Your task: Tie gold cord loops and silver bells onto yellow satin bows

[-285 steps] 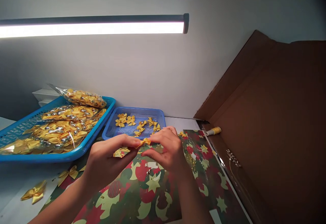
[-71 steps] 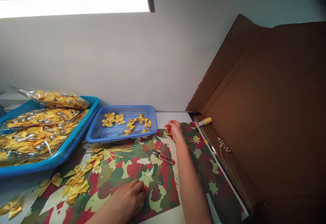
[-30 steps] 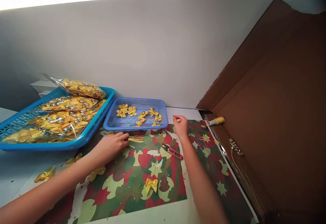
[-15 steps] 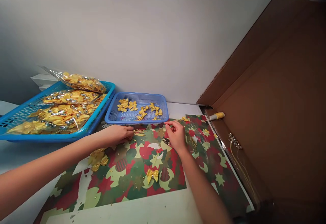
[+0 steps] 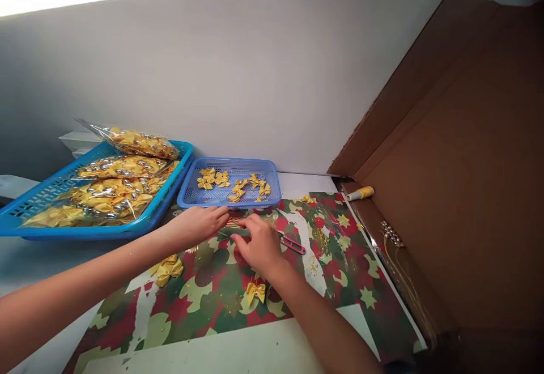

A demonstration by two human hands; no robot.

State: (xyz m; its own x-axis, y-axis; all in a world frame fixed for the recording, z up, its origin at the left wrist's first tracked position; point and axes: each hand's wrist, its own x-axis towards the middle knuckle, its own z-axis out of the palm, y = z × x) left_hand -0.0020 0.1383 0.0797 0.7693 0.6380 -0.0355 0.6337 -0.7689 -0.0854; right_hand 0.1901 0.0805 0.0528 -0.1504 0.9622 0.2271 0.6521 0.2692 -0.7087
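Gold strips (image 5: pixel 233 223): thin, straight, shiny, lying loose in a flat sheaf on the table, just below the small blue basket (image 5: pixel 221 194); only a short stretch shows between the hands, partly covered. Left hand (image 5: pixel 203 222) at their 9 o'clock, palm down, fingertips over the near end; can't tell if its grip is clamped on any. Right hand (image 5: pixel 261 246) at 4 o'clock, grip apart, thumb clear of forefinger, forefinger tip right by the strips. Single yellow bow (image 5: pixel 255 292) at 5 o'clock, pink-handled snips (image 5: pixel 293 243) at 3, partly behind the right hand. Bow cluster (image 5: pixel 169 270) at 8. All on red/green star-print paper (image 5: pixel 199 311). Small basket at 12 holds more bows; big blue basket (image 5: pixel 85 232) toward 10 holds clear bags (image 5: pixel 106 195) of yellow bows with silver beads.
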